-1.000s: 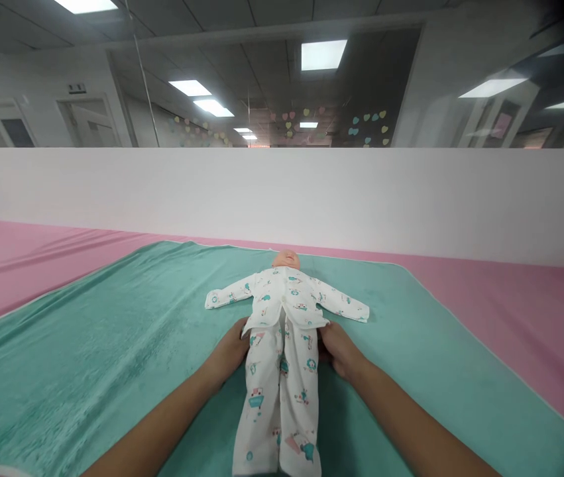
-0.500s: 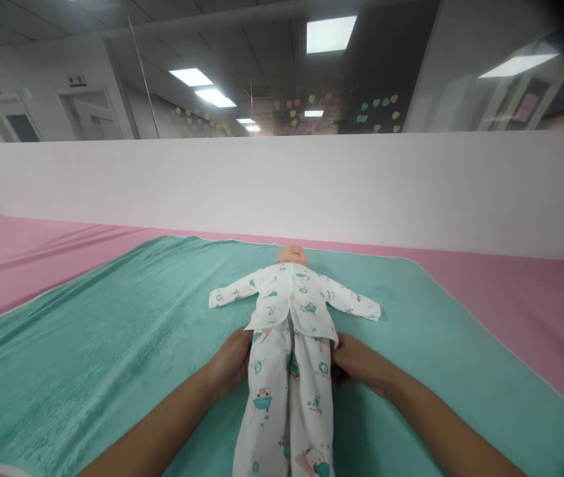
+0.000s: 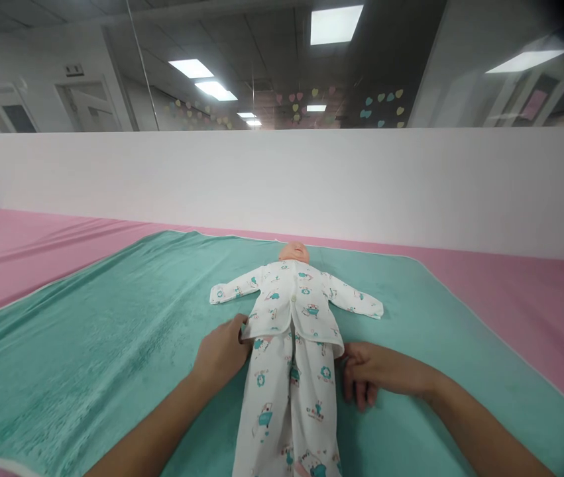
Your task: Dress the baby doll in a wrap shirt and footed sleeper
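A baby doll in white printed pyjamas lies on its back on a teal blanket, head away from me and arms spread. My left hand rests at the doll's left hip, its fingers touching the hem of the pyjama top. On the other side, my right hand lies on the blanket beside the right hip with fingers loosely stretched out, holding nothing. The pyjama trousers run down toward me between my forearms.
Under the blanket is a pink surface that stretches left and right. A low white wall runs along the far side. Behind it are glass panels with paper hearts.
Both hands have come off the doll's waist. The right hand has slid outward and opened onto the blanket; the left has eased back to the top's hem. The view has shifted slightly.
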Available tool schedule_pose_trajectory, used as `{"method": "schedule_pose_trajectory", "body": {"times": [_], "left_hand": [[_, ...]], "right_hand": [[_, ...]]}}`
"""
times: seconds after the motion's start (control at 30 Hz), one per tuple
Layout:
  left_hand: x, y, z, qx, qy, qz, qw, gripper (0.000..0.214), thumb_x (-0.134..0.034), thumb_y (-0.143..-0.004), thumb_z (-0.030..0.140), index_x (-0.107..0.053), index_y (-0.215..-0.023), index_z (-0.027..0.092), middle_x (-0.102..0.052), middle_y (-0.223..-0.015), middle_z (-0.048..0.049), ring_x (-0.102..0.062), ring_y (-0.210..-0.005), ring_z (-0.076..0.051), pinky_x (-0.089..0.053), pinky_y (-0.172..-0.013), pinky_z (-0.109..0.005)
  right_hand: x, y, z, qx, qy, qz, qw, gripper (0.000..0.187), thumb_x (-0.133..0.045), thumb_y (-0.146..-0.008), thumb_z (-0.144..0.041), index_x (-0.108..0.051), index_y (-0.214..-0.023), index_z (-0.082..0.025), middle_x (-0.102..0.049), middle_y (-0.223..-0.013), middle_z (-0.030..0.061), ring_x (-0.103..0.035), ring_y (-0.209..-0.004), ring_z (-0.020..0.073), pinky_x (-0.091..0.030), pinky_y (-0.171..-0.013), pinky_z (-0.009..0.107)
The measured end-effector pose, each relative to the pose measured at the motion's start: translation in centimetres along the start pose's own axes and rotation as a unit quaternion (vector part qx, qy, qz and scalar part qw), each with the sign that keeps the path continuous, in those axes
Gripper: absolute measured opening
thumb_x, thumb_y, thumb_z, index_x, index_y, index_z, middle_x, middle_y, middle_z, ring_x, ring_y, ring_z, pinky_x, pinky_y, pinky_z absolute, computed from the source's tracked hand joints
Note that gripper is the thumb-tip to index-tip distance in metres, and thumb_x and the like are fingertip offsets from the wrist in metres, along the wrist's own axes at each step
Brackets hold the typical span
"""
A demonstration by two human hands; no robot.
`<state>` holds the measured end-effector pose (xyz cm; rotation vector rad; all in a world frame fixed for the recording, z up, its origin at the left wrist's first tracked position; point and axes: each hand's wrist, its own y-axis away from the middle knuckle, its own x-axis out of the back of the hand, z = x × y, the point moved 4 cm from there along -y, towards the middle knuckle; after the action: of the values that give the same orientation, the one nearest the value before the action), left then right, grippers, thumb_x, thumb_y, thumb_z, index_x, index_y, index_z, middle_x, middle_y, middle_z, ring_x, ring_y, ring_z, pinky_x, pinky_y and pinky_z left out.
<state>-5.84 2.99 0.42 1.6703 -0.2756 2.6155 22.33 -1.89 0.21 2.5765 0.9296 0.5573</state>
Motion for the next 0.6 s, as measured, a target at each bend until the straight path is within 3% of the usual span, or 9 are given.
{"method": "schedule_pose_trajectory", "body": {"times": [0.07,0.13,0.2,0.23,0.3,0.37,0.5,0.6], "left_hand": [[0.5,0.4,0.7,-0.079,0.028,0.086,0.993,0.025,-0.039,-0.076,0.014,-0.052,-0.097,0.021,-0.058,-0.098,-0.0074,-0.055,-0.087,-0.022,-0.041,-0.067,-0.03],[0.8,1.0,2.0,-0.178,0.087,0.131,0.971,0.034,-0.037,-0.077,0.009,-0.05,-0.105,0.021,-0.05,-0.115,-0.0097,-0.047,-0.108,-0.022,-0.041,-0.083,-0.033],[0.9,1.5,3.2,-0.25,0.145,0.111,0.951,0.033,-0.036,-0.081,0.012,-0.05,-0.109,0.022,-0.045,-0.122,-0.0094,-0.041,-0.115,-0.021,-0.037,-0.093,-0.034],[0.8,1.7,3.6,-0.265,0.167,0.092,0.945,0.029,-0.036,-0.084,0.015,-0.051,-0.108,0.023,-0.046,-0.121,-0.009,-0.042,-0.114,-0.021,-0.036,-0.094,-0.034],[0.8,1.8,4.0,-0.255,0.204,0.056,0.944,0.019,-0.036,-0.088,0.022,-0.054,-0.096,0.022,-0.051,-0.108,-0.0081,-0.047,-0.101,-0.019,-0.039,-0.087,-0.032],[0.7,1.7,3.7,-0.207,0.232,0.021,0.95,0.017,-0.036,-0.089,0.028,-0.052,-0.085,0.021,-0.052,-0.09,-0.0051,-0.049,-0.082,-0.016,-0.041,-0.073,-0.028],[-0.2,1.5,2.7,-0.107,0.292,-0.059,0.949,0.021,-0.038,-0.088,0.038,-0.047,-0.082,0.02,-0.047,-0.068,0.0021,-0.041,-0.062,-0.013,-0.033,-0.056,-0.024],[-0.6,1.3,2.4,-0.078,0.289,-0.075,0.951,0.032,-0.036,-0.088,0.045,-0.045,-0.073,0.019,-0.042,-0.061,0.0039,-0.038,-0.056,-0.011,-0.029,-0.052,-0.023]], "right_hand": [[2.1,0.8,0.0,0.015,0.022,0.127,0.992,0.026,-0.048,-0.079,-0.027,-0.057,-0.102,-0.02,-0.066,-0.091,0.0071,-0.064,-0.073,0.0181,-0.05,-0.061,0.027],[3.9,1.6,-0.5,0.06,0.063,0.312,0.946,0.029,-0.047,-0.083,-0.034,-0.056,-0.108,-0.023,-0.061,-0.109,0.0079,-0.061,-0.09,0.0217,-0.05,-0.073,0.032],[3.6,1.8,-1.4,0.126,0.12,0.438,0.882,0.038,-0.044,-0.087,-0.041,-0.05,-0.122,-0.028,-0.046,-0.132,0.0054,-0.048,-0.116,0.0248,-0.041,-0.094,0.038],[2.7,1.6,-1.9,0.159,0.149,0.454,0.864,0.044,-0.042,-0.088,-0.045,-0.043,-0.129,-0.03,-0.034,-0.142,0.0025,-0.035,-0.127,0.0249,-0.033,-0.103,0.04],[0.0,0.3,-2.4,0.2,0.195,0.403,0.872,0.054,-0.038,-0.09,-0.05,-0.026,-0.14,-0.033,-0.011,-0.15,-0.0039,-0.012,-0.137,0.0226,-0.018,-0.112,0.04],[-2.6,-1.1,-2.3,0.199,0.199,0.323,0.904,0.06,-0.034,-0.091,-0.052,-0.011,-0.143,-0.034,0.004,-0.151,-0.0076,0.0,-0.138,0.0199,-0.014,-0.113,0.038],[-4.9,-2.0,-0.9,0.155,0.152,0.277,0.936,0.068,-0.031,-0.09,-0.055,0.008,-0.142,-0.034,0.016,-0.149,-0.0077,0.004,-0.138,0.0185,-0.016,-0.113,0.039],[-4.8,-1.4,0.2,0.129,0.145,0.276,0.941,0.073,-0.032,-0.09,-0.056,0.013,-0.141,-0.031,0.003,-0.151,-0.0036,-0.006,-0.138,0.0191,-0.017,-0.113,0.04]]}}
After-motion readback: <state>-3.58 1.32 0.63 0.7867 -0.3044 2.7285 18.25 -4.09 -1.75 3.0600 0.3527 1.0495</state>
